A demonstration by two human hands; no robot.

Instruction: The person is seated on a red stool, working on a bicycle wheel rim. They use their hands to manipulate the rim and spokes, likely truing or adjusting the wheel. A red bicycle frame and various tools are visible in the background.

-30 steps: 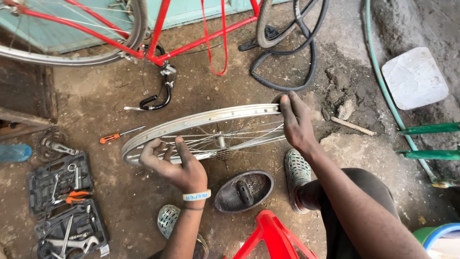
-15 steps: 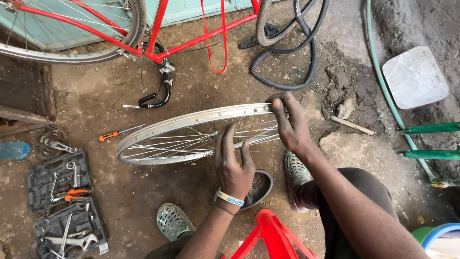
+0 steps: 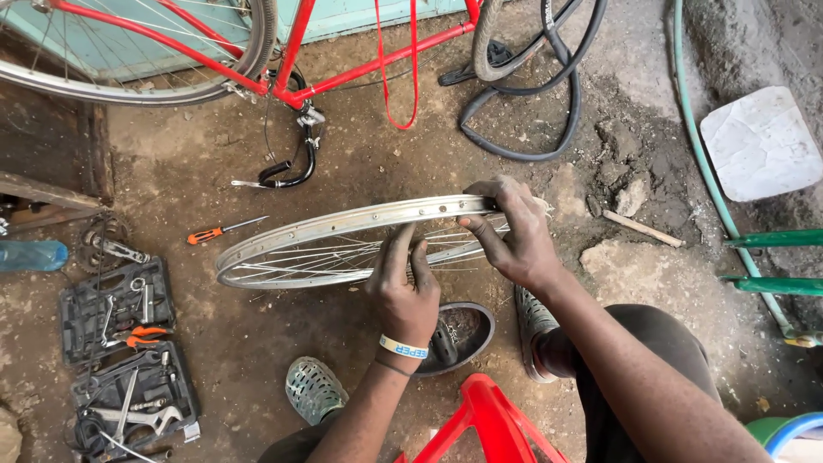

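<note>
Right hand (image 3: 514,236) clamped on the far right stretch of the bare wheel rim (image 3: 343,225), fingers curled over the silver edge, thumb pressing from the near side. Left hand (image 3: 403,287) just beside it, fingers pushed up in among the spokes (image 3: 300,257), loosely curled, grip on any one spoke impossible to tell; pale wristband (image 3: 405,347) round the wrist. Rim tilted, near edge low to the dirt, spreading out leftward from both hands, sitting at the middle of the ground in front of the knees.

Below the hands, a dark rubber shoe (image 3: 459,336) lying empty, a grey perforated clog (image 3: 315,390) on the left foot, a grey shoe (image 3: 533,326) on the right. Red plastic stool (image 3: 480,424) between the legs at the bottom edge.

Out to the left of the rim, an orange-handled screwdriver (image 3: 221,229) on the dirt, then an open black tool case (image 3: 124,351) with wrenches and pliers in its slots, and a blue bottle (image 3: 30,255) at the far left edge.

Beyond the rim, black drop handlebars (image 3: 291,171) hanging from a red bicycle frame (image 3: 334,77), spoked wheel (image 3: 129,77) top left, black tyre and tube (image 3: 531,77) looped on the ground top centre.

Far right, a green hose (image 3: 703,154) running down past a flat white slab (image 3: 759,141)
</note>
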